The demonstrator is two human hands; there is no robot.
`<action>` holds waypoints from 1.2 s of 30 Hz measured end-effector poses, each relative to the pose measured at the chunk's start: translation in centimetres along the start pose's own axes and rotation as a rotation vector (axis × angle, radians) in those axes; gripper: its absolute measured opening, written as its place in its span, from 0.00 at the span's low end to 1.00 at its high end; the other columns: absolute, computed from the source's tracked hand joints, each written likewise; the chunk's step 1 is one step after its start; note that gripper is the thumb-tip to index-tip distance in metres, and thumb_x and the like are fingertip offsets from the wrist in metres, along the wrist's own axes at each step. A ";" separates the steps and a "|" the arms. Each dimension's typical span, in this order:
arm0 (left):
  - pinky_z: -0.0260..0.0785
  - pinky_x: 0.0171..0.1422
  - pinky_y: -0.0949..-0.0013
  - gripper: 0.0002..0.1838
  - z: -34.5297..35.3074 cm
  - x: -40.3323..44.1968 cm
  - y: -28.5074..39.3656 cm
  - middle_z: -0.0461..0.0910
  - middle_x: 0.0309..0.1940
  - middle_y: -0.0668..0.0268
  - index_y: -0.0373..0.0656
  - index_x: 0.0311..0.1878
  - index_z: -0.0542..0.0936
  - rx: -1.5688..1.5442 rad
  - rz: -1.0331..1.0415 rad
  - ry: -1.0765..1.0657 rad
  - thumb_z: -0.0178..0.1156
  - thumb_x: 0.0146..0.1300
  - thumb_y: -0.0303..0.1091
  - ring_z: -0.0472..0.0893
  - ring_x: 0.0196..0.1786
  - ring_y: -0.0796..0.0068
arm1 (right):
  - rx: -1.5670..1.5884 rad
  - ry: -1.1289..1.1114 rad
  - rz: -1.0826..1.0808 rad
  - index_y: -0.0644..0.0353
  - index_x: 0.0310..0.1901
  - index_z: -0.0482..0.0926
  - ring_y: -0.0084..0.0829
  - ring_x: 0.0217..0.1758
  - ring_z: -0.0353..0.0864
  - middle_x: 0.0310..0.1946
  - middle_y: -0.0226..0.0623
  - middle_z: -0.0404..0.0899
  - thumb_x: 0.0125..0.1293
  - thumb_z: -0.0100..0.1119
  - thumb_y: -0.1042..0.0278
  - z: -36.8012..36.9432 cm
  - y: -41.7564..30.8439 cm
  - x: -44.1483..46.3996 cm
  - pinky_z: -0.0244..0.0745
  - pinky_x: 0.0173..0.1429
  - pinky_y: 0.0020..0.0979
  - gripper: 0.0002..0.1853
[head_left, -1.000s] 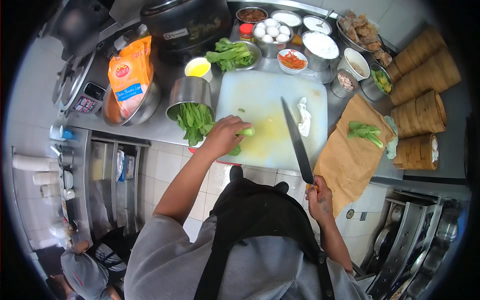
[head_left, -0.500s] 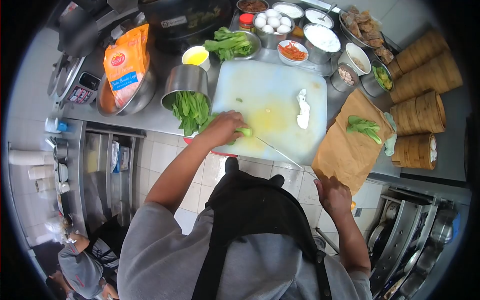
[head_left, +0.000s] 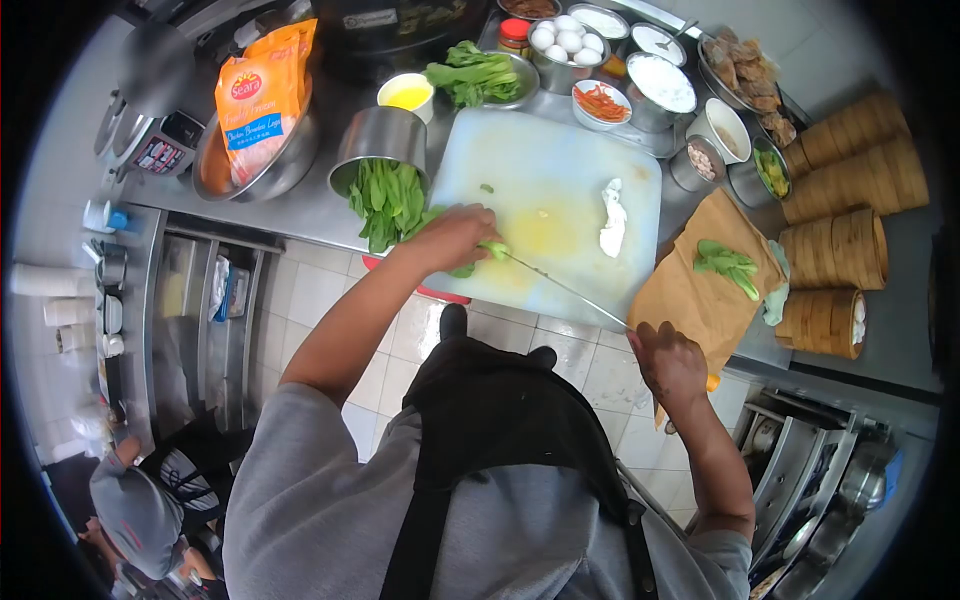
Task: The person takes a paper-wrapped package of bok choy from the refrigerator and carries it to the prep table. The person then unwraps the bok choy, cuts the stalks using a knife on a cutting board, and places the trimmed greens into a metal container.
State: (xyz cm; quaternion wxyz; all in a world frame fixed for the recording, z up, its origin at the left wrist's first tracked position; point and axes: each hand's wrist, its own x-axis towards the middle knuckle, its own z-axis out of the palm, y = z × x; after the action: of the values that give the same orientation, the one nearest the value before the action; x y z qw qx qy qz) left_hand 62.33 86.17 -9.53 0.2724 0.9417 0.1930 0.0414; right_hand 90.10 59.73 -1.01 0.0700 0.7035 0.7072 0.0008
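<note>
My left hand point(head_left: 455, 240) is closed around a leafy green point(head_left: 492, 248), pressing it to the left front edge of the white cutting board point(head_left: 570, 150). In my right hand point(head_left: 668, 362) is a knife point(head_left: 565, 288), its long thin blade reaching left over the board with the tip at the green's cut end. A folded white cloth point(head_left: 613, 218) lies at the board's right side. Small green scraps and a yellowish wet patch mark the board. More leafy greens point(head_left: 385, 205) spill from a tipped metal pot point(head_left: 380, 135) left of my left hand.
Brown paper point(head_left: 705, 285) holds one bok choy point(head_left: 727, 265) at right, beside bamboo steamers point(head_left: 835, 240). Behind the board stand a bowl of eggs point(head_left: 568, 45), shredded carrot point(head_left: 602, 100) and more bowls. An orange bag point(head_left: 258, 110) sits in a metal bowl. Another person point(head_left: 140, 510) is at lower left.
My right hand has moved slightly up, bringing the blade tip to the green under my left hand. The whole view has shifted slightly.
</note>
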 end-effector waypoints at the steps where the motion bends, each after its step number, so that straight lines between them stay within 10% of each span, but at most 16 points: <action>1: 0.66 0.59 0.60 0.16 0.1 0.0 -0.1 0.77 0.41 0.67 0.50 0.47 0.84 -0.005 0.005 0.003 0.68 0.53 0.28 0.75 0.52 0.62 | 0.022 -0.017 -0.010 0.54 0.33 0.76 0.38 0.23 0.80 0.24 0.39 0.74 0.72 0.51 0.53 0.0 0.2 0.3 0.77 0.28 0.35 0.15; 19: 0.74 0.50 0.62 0.14 -1.7 -4.2 2.7 0.82 0.40 0.61 0.40 0.46 0.80 -0.209 -0.278 0.406 0.67 0.57 0.29 0.81 0.42 0.58 | 0.104 -0.085 0.182 0.57 0.32 0.77 0.49 0.27 0.80 0.23 0.44 0.78 0.69 0.56 0.55 -1.5 3.1 -1.4 0.74 0.33 0.44 0.14; 23: 0.72 0.44 0.71 0.12 -0.9 -7.6 1.7 0.85 0.37 0.62 0.33 0.44 0.79 -0.826 -0.505 0.918 0.66 0.60 0.29 0.83 0.38 0.71 | 0.410 -0.002 0.298 0.59 0.29 0.76 0.53 0.26 0.78 0.21 0.47 0.76 0.68 0.59 0.58 -1.7 1.5 -2.9 0.72 0.31 0.45 0.15; 26: 0.72 0.44 0.73 0.12 -3.1 -9.0 0.5 0.85 0.38 0.61 0.29 0.44 0.79 -0.778 -0.812 0.863 0.65 0.60 0.26 0.82 0.41 0.78 | 0.606 -0.034 0.412 0.61 0.28 0.76 0.54 0.27 0.77 0.20 0.49 0.76 0.67 0.60 0.59 -0.6 0.1 -3.3 0.70 0.31 0.45 0.15; 29: 0.71 0.48 0.75 0.12 -3.7 -7.5 -2.8 0.84 0.39 0.63 0.32 0.47 0.80 -0.686 -0.661 0.854 0.62 0.61 0.23 0.81 0.40 0.80 | 0.623 -0.061 0.388 0.61 0.28 0.76 0.54 0.27 0.77 0.21 0.49 0.76 0.67 0.60 0.58 0.2 -1.1 -3.2 0.70 0.32 0.46 0.15; 36: 0.74 0.48 0.56 0.16 -4.1 -3.2 -8.2 0.83 0.36 0.46 0.34 0.41 0.83 -0.134 -0.687 0.937 0.65 0.54 0.37 0.83 0.42 0.46 | 0.606 -0.079 0.419 0.60 0.30 0.77 0.54 0.30 0.78 0.23 0.50 0.78 0.68 0.59 0.57 -0.4 -1.8 -3.5 0.71 0.34 0.46 0.15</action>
State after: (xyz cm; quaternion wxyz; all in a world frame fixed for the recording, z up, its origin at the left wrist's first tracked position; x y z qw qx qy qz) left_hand 55.88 93.35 -10.27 0.2149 0.6872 0.5841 0.3747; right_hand 88.24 56.30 -0.48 -0.1160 0.8214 0.5126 -0.2216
